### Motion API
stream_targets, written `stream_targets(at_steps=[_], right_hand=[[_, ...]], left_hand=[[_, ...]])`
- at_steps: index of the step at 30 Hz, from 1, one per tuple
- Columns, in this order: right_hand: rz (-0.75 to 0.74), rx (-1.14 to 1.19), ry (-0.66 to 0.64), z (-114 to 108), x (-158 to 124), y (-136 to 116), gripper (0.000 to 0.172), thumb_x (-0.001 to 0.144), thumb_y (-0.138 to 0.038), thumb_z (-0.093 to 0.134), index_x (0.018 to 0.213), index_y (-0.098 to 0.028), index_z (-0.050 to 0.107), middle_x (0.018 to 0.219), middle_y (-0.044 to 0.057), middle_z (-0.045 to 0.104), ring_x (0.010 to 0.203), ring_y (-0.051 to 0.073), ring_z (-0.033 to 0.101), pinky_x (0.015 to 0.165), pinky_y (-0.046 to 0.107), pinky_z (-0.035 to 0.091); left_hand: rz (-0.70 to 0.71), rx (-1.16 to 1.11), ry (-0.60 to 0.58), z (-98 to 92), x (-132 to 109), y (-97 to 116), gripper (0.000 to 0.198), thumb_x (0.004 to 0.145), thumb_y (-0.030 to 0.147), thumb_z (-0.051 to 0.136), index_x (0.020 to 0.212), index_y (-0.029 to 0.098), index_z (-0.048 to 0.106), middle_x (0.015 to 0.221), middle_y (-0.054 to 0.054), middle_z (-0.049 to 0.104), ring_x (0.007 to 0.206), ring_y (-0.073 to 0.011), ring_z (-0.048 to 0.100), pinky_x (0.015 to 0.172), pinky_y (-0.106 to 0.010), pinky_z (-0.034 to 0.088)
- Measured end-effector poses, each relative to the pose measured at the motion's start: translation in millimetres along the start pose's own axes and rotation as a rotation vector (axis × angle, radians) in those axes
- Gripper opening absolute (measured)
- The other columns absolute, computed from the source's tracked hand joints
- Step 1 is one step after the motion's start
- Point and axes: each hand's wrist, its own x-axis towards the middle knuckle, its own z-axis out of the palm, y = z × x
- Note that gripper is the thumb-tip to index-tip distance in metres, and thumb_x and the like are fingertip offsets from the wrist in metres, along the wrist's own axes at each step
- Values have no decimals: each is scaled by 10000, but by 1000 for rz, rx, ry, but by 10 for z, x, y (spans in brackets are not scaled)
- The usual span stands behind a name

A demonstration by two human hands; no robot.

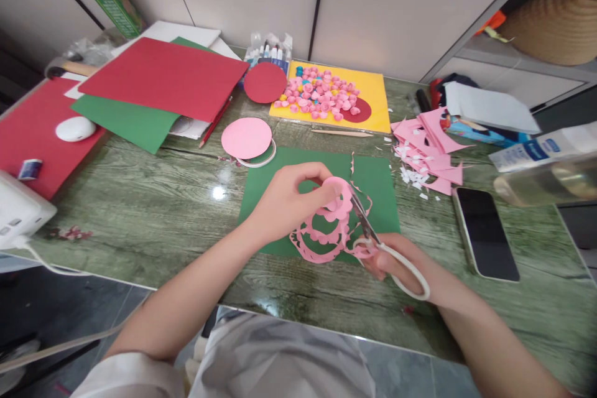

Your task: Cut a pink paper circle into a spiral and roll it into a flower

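My left hand (298, 196) pinches a pink paper spiral (339, 210) with scalloped edges, its fingers closed at the upper rim. Loops of the spiral hang down over a green sheet of paper (377, 180) on the table. In my right hand (396, 255) is a pair of white-handled scissors (368, 227), with fingers in the handle loops. The blades point up and left, touching the right edge of the pink paper. Thin curled pink trimmings (353, 163) dangle beside the blades.
Pink paper circles (246, 137) and a yellow sheet (375, 90) bearing small rolled pink paper flowers (321, 93) lie behind my hands. Pink scraps (433, 149) and a phone (485, 233) are to the right. Red card (163, 78) and a white device (23, 211) occupy the left.
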Motion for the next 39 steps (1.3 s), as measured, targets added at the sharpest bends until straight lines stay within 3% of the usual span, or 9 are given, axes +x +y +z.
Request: stream_targets(at_steps=[13,18,27,39], right_hand=[[72,0,-19,9,-16,-95,391,848,-548,455,695,-192,405,635,-41,280,562,102,214,495,235,178],[86,-60,-19,-4,-15,-128,425,828,-583,462,668,-194,400,623,-47,278,558,103,226,495,231,191],[121,-183,4,-37,-11,-169,464,801,-617,473,638,-190,391,612,-52,256,554,99,203,491,230,179],[132,-138,-27,-42,-33,-175,453,821,-609,448,661,-187,414,617,-55,211,552,97,169,477,232,145]], left_hand=[[31,30,20,-39,13,3,212,813,314,517,705,142,578,725,-23,605,657,-99,504,620,-229,400],[20,38,12,-53,14,14,208,806,316,528,703,144,582,724,-22,605,655,-102,511,606,-222,400],[39,93,-54,-105,9,28,242,821,326,518,675,141,574,744,-24,604,668,-101,511,602,-216,397],[40,157,-112,-147,6,52,253,830,347,503,737,142,619,794,-39,628,695,-105,546,600,-207,413]])
